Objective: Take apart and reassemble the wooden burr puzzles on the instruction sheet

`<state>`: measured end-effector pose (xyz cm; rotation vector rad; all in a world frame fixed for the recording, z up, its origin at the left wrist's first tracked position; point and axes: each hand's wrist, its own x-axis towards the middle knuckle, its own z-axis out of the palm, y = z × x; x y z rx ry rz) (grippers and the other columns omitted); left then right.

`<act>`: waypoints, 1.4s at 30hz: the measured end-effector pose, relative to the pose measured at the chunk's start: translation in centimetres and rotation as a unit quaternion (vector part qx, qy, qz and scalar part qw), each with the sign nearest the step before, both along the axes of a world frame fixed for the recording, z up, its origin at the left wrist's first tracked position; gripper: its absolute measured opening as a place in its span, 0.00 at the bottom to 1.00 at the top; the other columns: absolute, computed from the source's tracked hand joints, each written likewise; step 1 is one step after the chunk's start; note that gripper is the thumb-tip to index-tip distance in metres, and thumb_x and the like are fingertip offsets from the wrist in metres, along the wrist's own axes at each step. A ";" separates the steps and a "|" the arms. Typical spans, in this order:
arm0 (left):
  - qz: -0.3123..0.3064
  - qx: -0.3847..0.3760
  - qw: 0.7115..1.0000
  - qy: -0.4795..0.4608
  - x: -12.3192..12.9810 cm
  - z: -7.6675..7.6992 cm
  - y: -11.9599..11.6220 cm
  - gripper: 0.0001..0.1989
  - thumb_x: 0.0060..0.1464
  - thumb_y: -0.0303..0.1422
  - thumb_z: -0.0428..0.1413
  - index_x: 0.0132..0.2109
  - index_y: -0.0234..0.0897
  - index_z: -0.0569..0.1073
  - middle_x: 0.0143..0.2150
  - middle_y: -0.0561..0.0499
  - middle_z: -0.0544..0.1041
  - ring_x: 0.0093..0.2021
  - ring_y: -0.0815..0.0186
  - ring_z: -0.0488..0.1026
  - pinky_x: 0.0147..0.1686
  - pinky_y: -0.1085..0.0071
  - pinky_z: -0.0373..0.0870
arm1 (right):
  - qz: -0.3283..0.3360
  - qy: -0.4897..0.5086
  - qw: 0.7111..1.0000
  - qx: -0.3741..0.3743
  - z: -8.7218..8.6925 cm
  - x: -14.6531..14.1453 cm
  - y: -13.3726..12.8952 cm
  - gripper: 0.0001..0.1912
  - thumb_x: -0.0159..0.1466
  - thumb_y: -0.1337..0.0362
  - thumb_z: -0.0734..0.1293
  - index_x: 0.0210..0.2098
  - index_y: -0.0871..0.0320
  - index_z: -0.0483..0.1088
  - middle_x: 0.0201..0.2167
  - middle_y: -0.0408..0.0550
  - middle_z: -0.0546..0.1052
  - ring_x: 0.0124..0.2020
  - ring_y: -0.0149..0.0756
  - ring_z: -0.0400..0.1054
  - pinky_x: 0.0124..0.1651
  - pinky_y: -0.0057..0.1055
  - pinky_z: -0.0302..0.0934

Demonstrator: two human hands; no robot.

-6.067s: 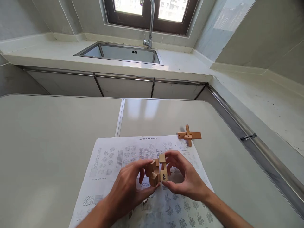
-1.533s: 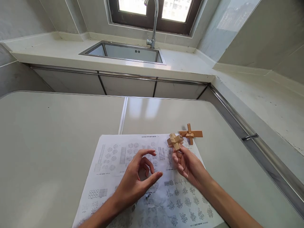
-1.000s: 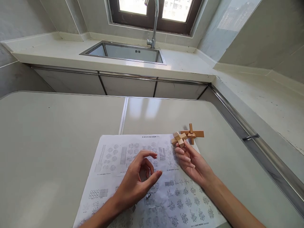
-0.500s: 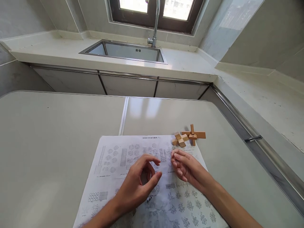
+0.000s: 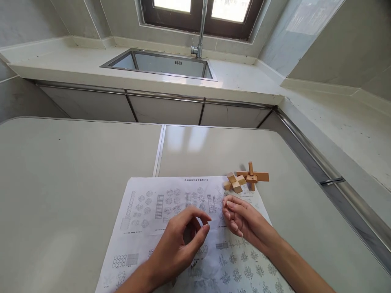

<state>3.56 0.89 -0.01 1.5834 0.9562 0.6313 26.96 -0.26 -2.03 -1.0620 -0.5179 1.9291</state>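
Observation:
My left hand (image 5: 180,240) hovers over the printed sheet (image 5: 146,240), its fingers curved and a small gap left between thumb and index fingertip. Nothing shows between them. Opposite it, my right hand (image 5: 244,217) is loosely curled with the palm turned inward, its fingertips fanned slightly apart and no object visible in it. Just beyond the right fingertips sits a wooden burr puzzle (image 5: 235,182) of light interlocking blocks, on the sheet's top right corner. Beside it is a cross-shaped wooden puzzle (image 5: 259,176) with an upright round-ended stick. Rows of small line diagrams cover the paper.
The pale table (image 5: 76,171) has a metal seam strip (image 5: 159,150) running away from me. Behind it is a counter (image 5: 238,77) with a steel sink (image 5: 171,67) and a tall faucet (image 5: 200,40) below a window. Another counter (image 5: 342,122) runs along the right.
The view has shifted slightly. My left thumb and index fingertip have come closer together. My right hand keeps much the same curl, and both wooden puzzles stay in place.

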 end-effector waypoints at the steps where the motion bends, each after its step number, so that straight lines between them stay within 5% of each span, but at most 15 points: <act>1: -0.001 -0.001 1.000 0.002 0.0 0.0 0.0 0.09 0.70 0.39 0.54 0.47 0.41 0.75 0.35 0.51 0.77 0.33 0.67 0.72 0.33 0.72 0.67 | -0.001 0.001 1.000 -0.001 0.0 0.0 0.0 0.13 0.68 0.55 0.75 0.39 0.57 0.72 0.28 0.39 0.72 0.21 0.23 0.65 0.21 0.18 0.57; 42: -0.003 -0.013 1.000 -0.010 0.0 0.0 0.0 0.12 0.69 0.39 0.53 0.37 0.38 0.70 0.31 0.53 0.71 0.30 0.68 0.66 0.32 0.72 0.64 | -0.001 0.005 1.000 -0.007 -0.4 0.1 0.0 0.12 0.70 0.56 0.74 0.39 0.57 0.72 0.28 0.41 0.72 0.22 0.25 0.65 0.22 0.20 0.55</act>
